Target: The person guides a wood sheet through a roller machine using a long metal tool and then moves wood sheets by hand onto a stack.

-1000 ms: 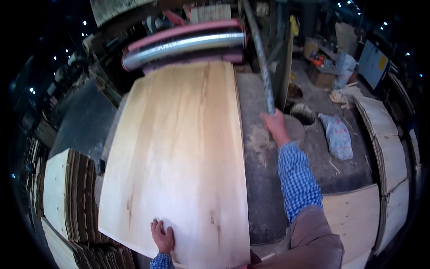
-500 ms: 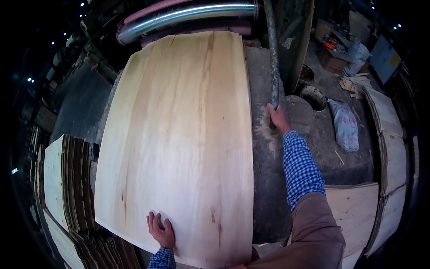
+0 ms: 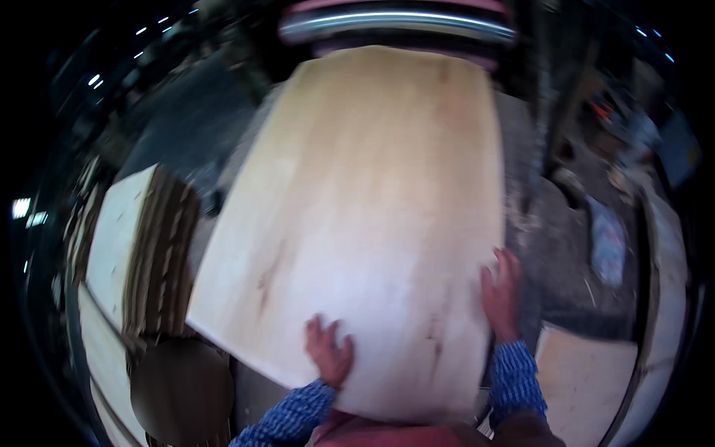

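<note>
A large pale wood veneer sheet (image 3: 372, 208) lies in front of me, its far edge just short of a shiny metal roller (image 3: 402, 27) with pink parts around it. On the near part of the sheet my left hand (image 3: 329, 354) rests with fingers spread. My right hand (image 3: 502, 294) is at the sheet's right edge, fingers apart, thumb side toward the wood; motion blur hides whether it presses on it. Neither hand grips anything. A mottled upright pole (image 3: 544, 97) stands beyond my right hand, apart from it.
Stacked wood sheets (image 3: 123, 246) stand at the left. More pale sheets (image 3: 585, 372) lie at the lower right, with another stack (image 3: 666, 276) along the right side. A printed whitish sack (image 3: 608, 242) lies on the floor at right, near a cardboard box (image 3: 605, 141).
My right hand has let go of the pole and come back to the sheet's right edge. The left hand stays on the sheet. The view has shifted, so the scene sits further right.
</note>
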Action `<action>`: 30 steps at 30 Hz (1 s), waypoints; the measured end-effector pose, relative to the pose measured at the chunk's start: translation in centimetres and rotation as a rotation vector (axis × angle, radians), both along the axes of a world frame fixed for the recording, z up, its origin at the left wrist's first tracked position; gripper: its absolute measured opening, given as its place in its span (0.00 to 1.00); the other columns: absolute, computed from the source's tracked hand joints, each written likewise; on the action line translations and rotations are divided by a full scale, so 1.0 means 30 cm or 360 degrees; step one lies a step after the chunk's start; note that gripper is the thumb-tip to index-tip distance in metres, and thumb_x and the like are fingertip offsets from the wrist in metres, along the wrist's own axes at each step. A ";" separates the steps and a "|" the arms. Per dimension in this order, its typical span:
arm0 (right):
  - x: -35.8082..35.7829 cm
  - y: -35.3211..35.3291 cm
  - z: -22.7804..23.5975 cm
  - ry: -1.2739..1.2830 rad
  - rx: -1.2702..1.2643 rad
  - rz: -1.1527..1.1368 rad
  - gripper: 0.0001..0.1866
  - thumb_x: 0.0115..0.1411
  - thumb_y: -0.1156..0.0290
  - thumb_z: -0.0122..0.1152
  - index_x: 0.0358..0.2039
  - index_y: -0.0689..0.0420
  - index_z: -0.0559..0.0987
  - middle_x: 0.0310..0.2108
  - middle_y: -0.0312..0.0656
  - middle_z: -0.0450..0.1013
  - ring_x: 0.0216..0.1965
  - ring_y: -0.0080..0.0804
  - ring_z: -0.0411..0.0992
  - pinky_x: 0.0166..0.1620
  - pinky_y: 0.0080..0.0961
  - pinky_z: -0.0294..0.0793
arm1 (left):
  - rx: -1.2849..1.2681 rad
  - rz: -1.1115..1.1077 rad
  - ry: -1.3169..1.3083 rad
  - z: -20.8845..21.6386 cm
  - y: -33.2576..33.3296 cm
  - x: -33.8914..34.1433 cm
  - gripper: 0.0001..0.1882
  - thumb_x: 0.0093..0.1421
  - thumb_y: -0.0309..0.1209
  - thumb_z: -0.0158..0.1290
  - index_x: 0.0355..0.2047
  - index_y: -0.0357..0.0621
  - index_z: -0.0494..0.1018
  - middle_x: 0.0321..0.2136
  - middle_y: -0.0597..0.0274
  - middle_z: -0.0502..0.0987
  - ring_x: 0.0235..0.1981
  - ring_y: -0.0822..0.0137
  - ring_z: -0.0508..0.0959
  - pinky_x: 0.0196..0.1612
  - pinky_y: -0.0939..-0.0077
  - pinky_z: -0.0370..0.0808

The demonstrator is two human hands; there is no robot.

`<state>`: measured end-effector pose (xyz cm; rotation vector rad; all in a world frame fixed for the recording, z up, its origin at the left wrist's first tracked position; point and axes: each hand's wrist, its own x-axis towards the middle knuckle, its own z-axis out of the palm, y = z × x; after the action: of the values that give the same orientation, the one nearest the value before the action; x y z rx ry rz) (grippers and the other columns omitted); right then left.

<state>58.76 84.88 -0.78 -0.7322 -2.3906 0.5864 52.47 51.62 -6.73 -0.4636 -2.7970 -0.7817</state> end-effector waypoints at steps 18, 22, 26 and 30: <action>0.052 -0.699 -0.213 -0.0823 0.0278 -0.0174 0.23 0.60 0.69 0.42 0.55 0.66 0.63 0.58 0.59 0.55 0.60 0.57 0.50 0.61 0.46 0.47 | 0.0653 0.0309 -0.0244 0.069 -0.710 -1.457 0.28 0.50 0.38 0.56 0.49 0.36 0.67 0.50 0.45 0.68 0.52 0.52 0.67 0.55 0.67 0.64; 0.038 -0.741 -0.162 -0.0849 0.0219 -0.0182 0.23 0.60 0.70 0.42 0.55 0.66 0.63 0.58 0.59 0.54 0.61 0.57 0.50 0.62 0.45 0.46 | 0.0324 0.0352 -0.0408 0.018 -0.714 -1.638 0.35 0.47 0.41 0.58 0.53 0.38 0.63 0.53 0.43 0.63 0.55 0.51 0.63 0.56 0.65 0.62; 0.057 -0.745 -0.178 -0.0827 0.0359 -0.0217 0.24 0.57 0.67 0.48 0.54 0.63 0.65 0.56 0.58 0.58 0.58 0.56 0.55 0.59 0.45 0.53 | 0.0164 0.0429 -0.0524 -0.039 -0.642 -1.742 0.40 0.45 0.44 0.59 0.58 0.47 0.58 0.54 0.39 0.59 0.55 0.46 0.62 0.57 0.62 0.61; 0.056 -0.744 -0.145 -0.0942 0.0458 -0.0243 0.24 0.58 0.66 0.50 0.55 0.58 0.65 0.55 0.57 0.60 0.56 0.57 0.58 0.56 0.45 0.58 | 0.0031 0.0419 -0.0619 -0.098 -0.670 -1.794 0.46 0.42 0.45 0.62 0.60 0.52 0.53 0.55 0.33 0.54 0.53 0.40 0.63 0.56 0.59 0.62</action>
<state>60.43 62.55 -5.13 -1.0537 -2.8255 -0.0606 -1.36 31.52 -9.68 0.0735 -3.1056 -0.9194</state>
